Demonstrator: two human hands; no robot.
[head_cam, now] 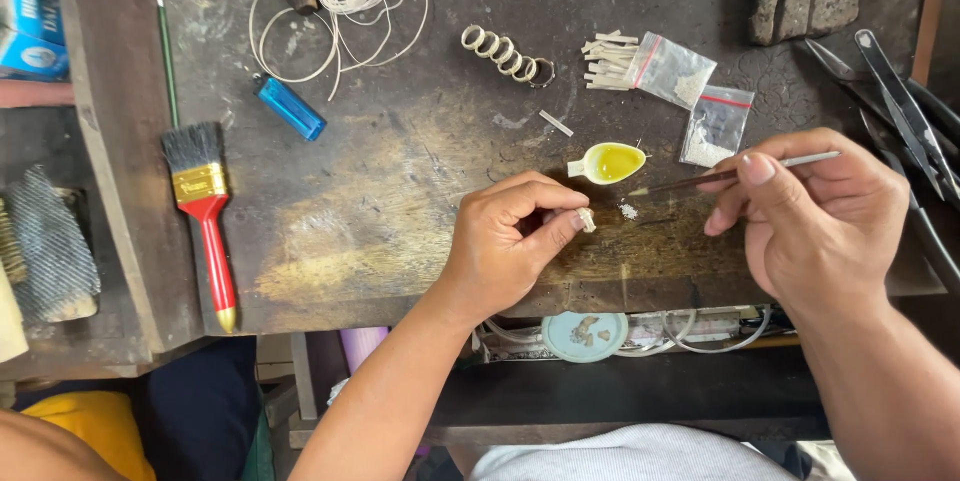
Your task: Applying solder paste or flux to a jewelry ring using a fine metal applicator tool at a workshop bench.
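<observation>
silver ring piece (586, 220) pinched in our left hand (505, 241); right hand (815, 216) grips a thin brush (735, 175) beside the yellow spoon (612, 163). we judge dabbing comes next, needing steady aim.

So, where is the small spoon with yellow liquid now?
In the head view, the spoon lies on the dark workbench right of centre, just above the left hand, below the two small plastic bags.
</observation>
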